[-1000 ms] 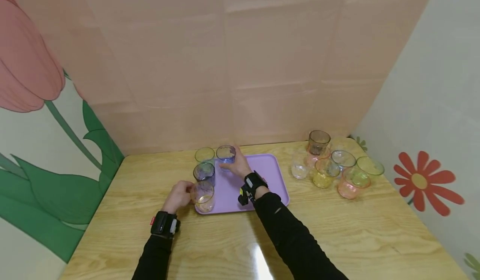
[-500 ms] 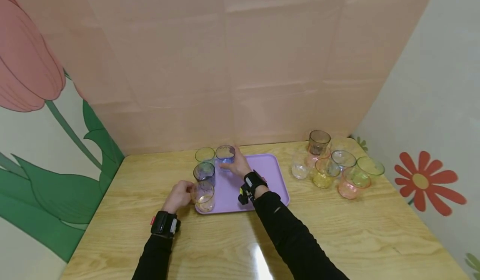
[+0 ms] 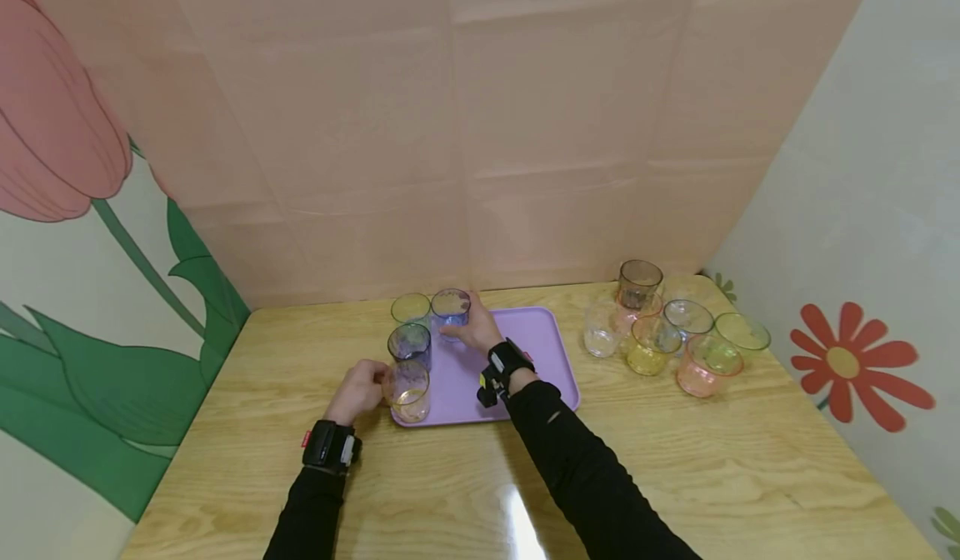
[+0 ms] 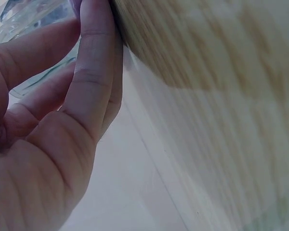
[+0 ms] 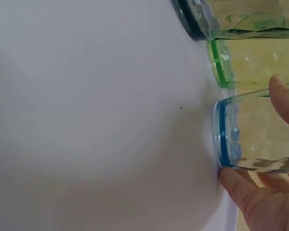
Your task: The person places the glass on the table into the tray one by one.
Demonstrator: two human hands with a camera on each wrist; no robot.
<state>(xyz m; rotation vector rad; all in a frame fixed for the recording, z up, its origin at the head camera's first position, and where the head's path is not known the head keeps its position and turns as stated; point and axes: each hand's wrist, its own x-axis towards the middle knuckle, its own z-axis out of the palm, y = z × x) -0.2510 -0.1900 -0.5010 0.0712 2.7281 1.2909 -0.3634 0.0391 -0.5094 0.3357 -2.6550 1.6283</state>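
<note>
My right hand [image 3: 478,327] grips a blue glass [image 3: 451,309] at the back of the purple tray [image 3: 517,414], thumb on one side and fingers on the other. In the right wrist view the base of this blue glass [image 5: 226,134] meets the tray. Left of it stands a green glass [image 3: 409,310], then a dark blue-grey glass [image 3: 409,347] and a pale amber glass [image 3: 410,393] towards the front. My left hand [image 3: 360,392] is at the tray's left edge beside the amber glass. A purple bit of the tray [image 4: 76,6] shows between its thumb and fingers.
To the right of the tray several glasses stand close together on the wooden table [image 3: 675,477]: a clear one [image 3: 599,335], a dark brown-rimmed one [image 3: 639,285], a yellow one [image 3: 651,347] and a pink one [image 3: 705,368] among them. A peach wall covering [image 3: 525,127] rises behind.
Both hands stay nearly in place; the right hand keeps its grip on the blue glass. The view shifts only very slightly.
</note>
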